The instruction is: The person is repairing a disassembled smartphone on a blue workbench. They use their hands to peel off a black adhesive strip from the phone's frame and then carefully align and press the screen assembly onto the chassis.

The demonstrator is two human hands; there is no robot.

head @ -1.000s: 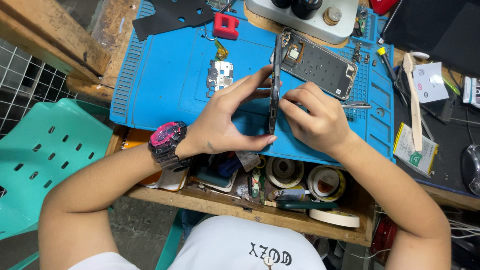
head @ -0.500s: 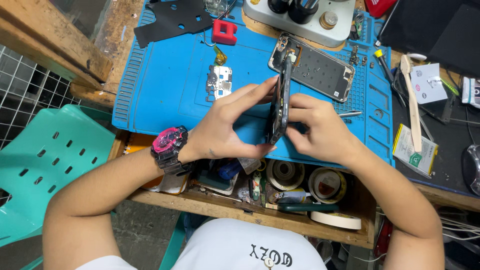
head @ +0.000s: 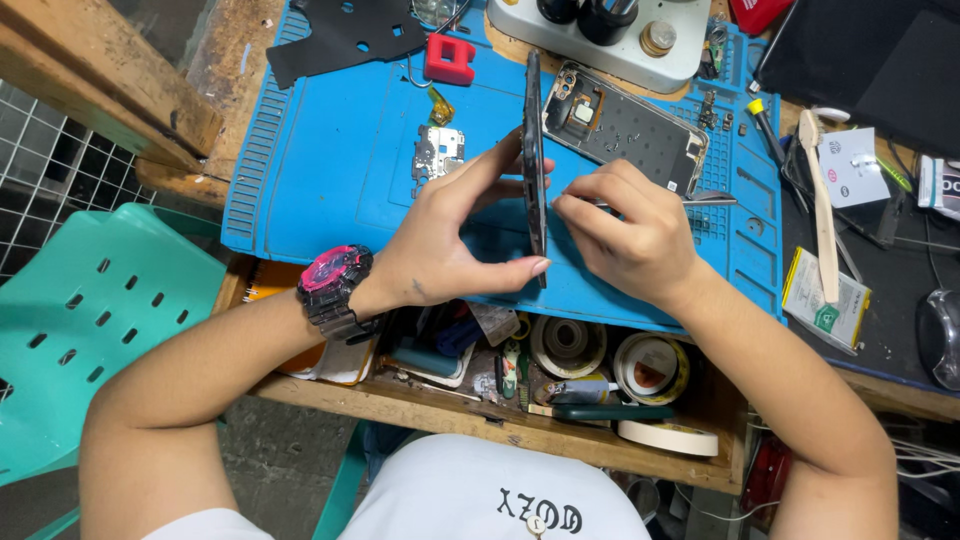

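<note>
Wide blue mat [head: 330, 190], rubbery and ridged along its edges, covering a worn wooden bench [head: 180, 100]. Beside it, a smooth teal plastic chair [head: 90, 320] with slotted holes. Under the mat's near edge, an open drawer [head: 560, 440] crowded with round tape rolls. Flat on the mat, an opened phone shell [head: 630, 125], rectangular, dark and pitted inside, lying just beyond the right hand. At mid-mat, standing on edge, a thin dark phone panel [head: 535, 160], seen as a narrow vertical strip. Left hand [head: 440, 245] clamped on that panel, thumb at its lower end and fingers spread along its upper length. Right hand [head: 625, 235] curled tight, fingertips pinching slim metal tweezers [head: 700, 199] whose tips meet the panel's face. On the left wrist, a chunky pink and black watch [head: 335, 285]. Further left on the mat, a small silvery circuit board [head: 438, 152] and a little red block [head: 450, 58].
</note>
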